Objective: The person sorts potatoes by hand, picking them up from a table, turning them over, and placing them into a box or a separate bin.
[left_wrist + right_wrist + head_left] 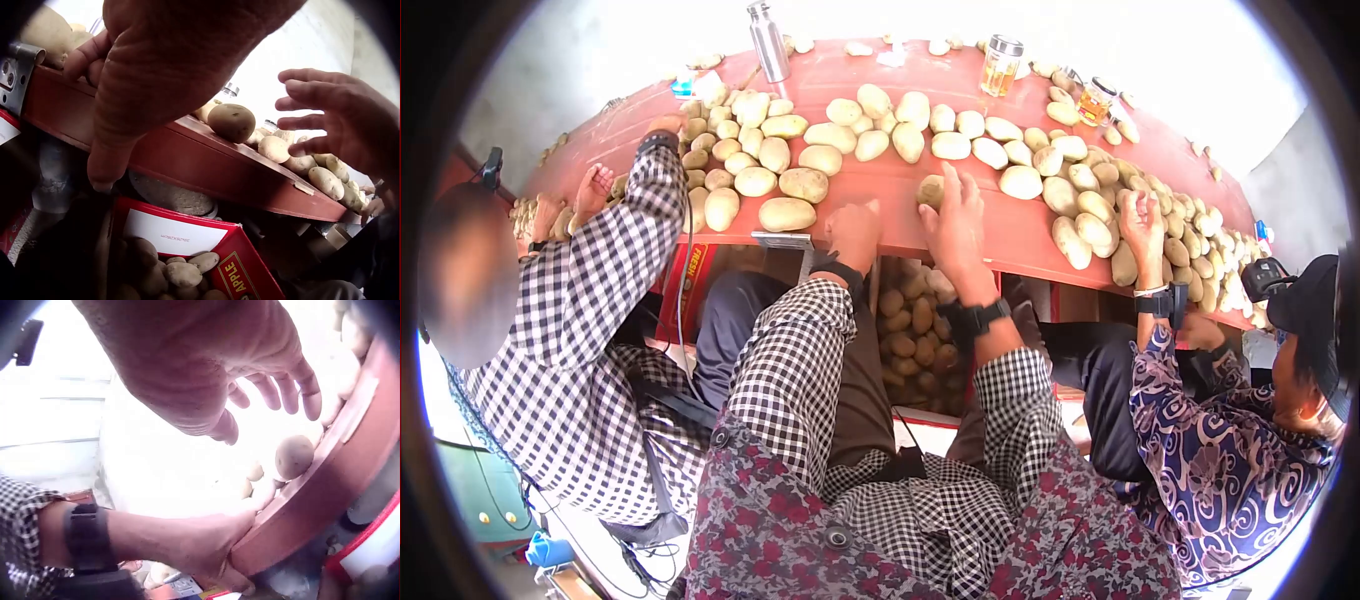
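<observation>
A single potato (931, 190) (231, 123) (294, 457) lies near the front edge of the red table (900, 222). Beside it my right hand (957, 225) (344, 115) (212, 369) is raised, fingers spread and slightly bent; the wrist views show a gap between hand and potato. My left hand (853, 237) (162, 69) (219, 540) rests at the table edge, left of that potato. Its thumb hangs down over the edge in the left wrist view, its fingers bent loosely on the tabletop, with no object visible in them.
Below the table edge, a red box (250, 265) holds potatoes (922, 320). Many potatoes (840, 135) spread behind my hands, with a dense pile (1200, 235) at right. A metal bottle (769, 42) and two glass jars stand farther back. People sit on both sides, hands at the table.
</observation>
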Tool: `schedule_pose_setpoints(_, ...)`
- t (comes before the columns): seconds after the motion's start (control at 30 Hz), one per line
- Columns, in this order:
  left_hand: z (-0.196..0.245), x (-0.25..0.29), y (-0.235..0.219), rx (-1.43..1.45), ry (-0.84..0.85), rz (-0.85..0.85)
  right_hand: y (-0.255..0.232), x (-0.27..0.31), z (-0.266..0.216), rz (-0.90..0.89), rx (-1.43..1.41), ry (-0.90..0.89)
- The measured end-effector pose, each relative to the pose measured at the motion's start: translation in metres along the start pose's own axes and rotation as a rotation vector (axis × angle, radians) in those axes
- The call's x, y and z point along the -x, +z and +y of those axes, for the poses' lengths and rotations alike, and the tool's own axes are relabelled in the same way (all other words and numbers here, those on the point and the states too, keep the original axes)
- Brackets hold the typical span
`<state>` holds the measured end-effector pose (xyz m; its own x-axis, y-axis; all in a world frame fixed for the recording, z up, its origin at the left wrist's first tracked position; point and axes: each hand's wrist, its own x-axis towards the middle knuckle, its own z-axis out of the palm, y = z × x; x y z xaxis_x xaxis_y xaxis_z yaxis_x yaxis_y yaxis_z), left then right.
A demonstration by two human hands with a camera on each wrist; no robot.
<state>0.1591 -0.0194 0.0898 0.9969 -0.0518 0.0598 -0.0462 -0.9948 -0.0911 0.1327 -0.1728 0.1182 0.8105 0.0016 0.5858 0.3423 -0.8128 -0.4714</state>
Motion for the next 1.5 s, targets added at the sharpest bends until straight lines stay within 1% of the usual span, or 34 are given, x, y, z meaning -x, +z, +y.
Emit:
schedule_pose_setpoints(0.07,0.002,0.005,-0.006,-0.012,-0.01,0.006,0.028,-0.008,0.008,-0.071,0.103,0.024)
schedule_pose_setpoints(0.1,0.003,0.006,-0.006,-0.015,-0.011,0.008,0.032,-0.01,0.008,-0.108,0.159,0.04)
schedule_pose_setpoints(0.2,0.004,0.0,0.002,-0.016,-0.039,0.003,0.035,-0.008,0.015,-0.187,0.16,0.002)
schedule_pose_setpoints(0.3,0.001,-0.001,0.012,-0.032,-0.006,0.072,0.028,0.005,0.021,-0.061,-0.132,-0.114)
schedule_pose_setpoints(0.37,-0.002,-0.005,0.019,-0.02,0.0,0.144,0.026,0.037,0.01,-0.032,-0.577,0.068)
schedule_pose_setpoints(0.4,-0.003,-0.004,0.023,-0.013,0.004,0.17,0.016,0.064,0.004,-0.118,-0.822,0.225)
schedule_pose_setpoints(0.43,-0.004,-0.001,0.021,-0.031,0.036,0.191,0.006,0.091,-0.003,-0.168,-1.055,0.409)
schedule_pose_setpoints(0.5,-0.007,0.002,0.021,-0.079,0.095,0.258,-0.015,0.141,-0.013,-0.449,-1.557,0.902)
schedule_pose_setpoints(0.53,-0.007,0.006,0.019,-0.111,0.124,0.307,-0.01,0.161,-0.005,-0.457,-1.539,1.079)
schedule_pose_setpoints(0.57,-0.005,0.006,0.015,-0.08,0.091,0.229,0.004,0.185,0.01,-0.461,-1.518,1.251)
schedule_pose_setpoints(0.6,-0.005,0.003,0.019,-0.104,0.113,0.217,0.02,0.205,0.026,-0.465,-1.493,1.413)
schedule_pose_setpoints(0.67,-0.01,-0.006,0.027,-0.151,0.146,0.202,0.046,0.227,0.068,-0.189,-1.571,1.613)
schedule_pose_setpoints(0.7,-0.009,-0.01,0.028,-0.142,0.132,0.171,0.05,0.227,0.084,-0.05,-1.61,1.705)
schedule_pose_setpoints(0.8,-0.011,-0.011,0.031,-0.127,0.117,0.212,0.028,0.203,0.091,0.057,-1.623,1.39)
schedule_pose_setpoints(0.83,-0.01,-0.009,0.03,-0.122,0.116,0.21,0.026,0.193,0.094,0.09,-1.564,1.376)
schedule_pose_setpoints(0.93,-0.008,-0.003,0.016,-0.092,0.117,0.184,0.026,0.182,0.097,0.139,-1.545,1.402)
schedule_pose_setpoints(1.0,-0.006,0.005,0.005,-0.049,0.116,0.139,0.029,0.186,0.094,-0.04,-1.402,1.328)
schedule_pose_setpoints(1.03,-0.006,0.007,0.006,-0.059,0.122,0.164,0.03,0.19,0.092,-0.127,-1.33,1.283)
schedule_pose_setpoints(1.1,-0.009,0.004,0.014,-0.074,0.141,0.223,0.032,0.194,0.082,-0.205,-1.285,1.308)
schedule_pose_setpoints(1.13,-0.009,0.0,0.021,-0.069,0.117,0.218,0.029,0.192,0.074,-0.235,-1.262,1.312)
schedule_pose_setpoints(1.17,-0.01,-0.005,0.028,-0.063,0.095,0.218,0.026,0.187,0.067,-0.261,-1.209,1.253)
schedule_pose_setpoints(1.23,-0.005,-0.006,0.022,-0.072,0.068,0.203,0.011,0.171,0.047,-0.313,-1.095,1.141)
schedule_pose_setpoints(1.3,-0.005,0.001,0.014,-0.109,0.057,0.163,0.007,0.153,0.036,-0.22,-1.008,0.794)
schedule_pose_setpoints(1.33,-0.006,-0.004,0.019,-0.108,0.063,0.212,-0.002,0.143,0.025,-0.18,-0.957,0.628)
schedule_pose_setpoints(1.37,-0.008,-0.009,0.032,-0.107,0.069,0.258,-0.015,0.128,0.018,-0.196,-0.903,0.562)
schedule_pose_setpoints(1.4,-0.009,-0.013,0.037,-0.111,0.074,0.304,-0.027,0.111,0.012,-0.097,-0.731,0.383)
schedule_pose_setpoints(1.47,-0.003,0.002,0.011,-0.104,0.053,0.191,-0.039,0.079,0.009,0.095,-0.377,0.027)
schedule_pose_setpoints(1.5,0.0,0.007,0.001,-0.103,0.043,0.135,-0.038,0.064,0.02,0.138,-0.144,-0.046)
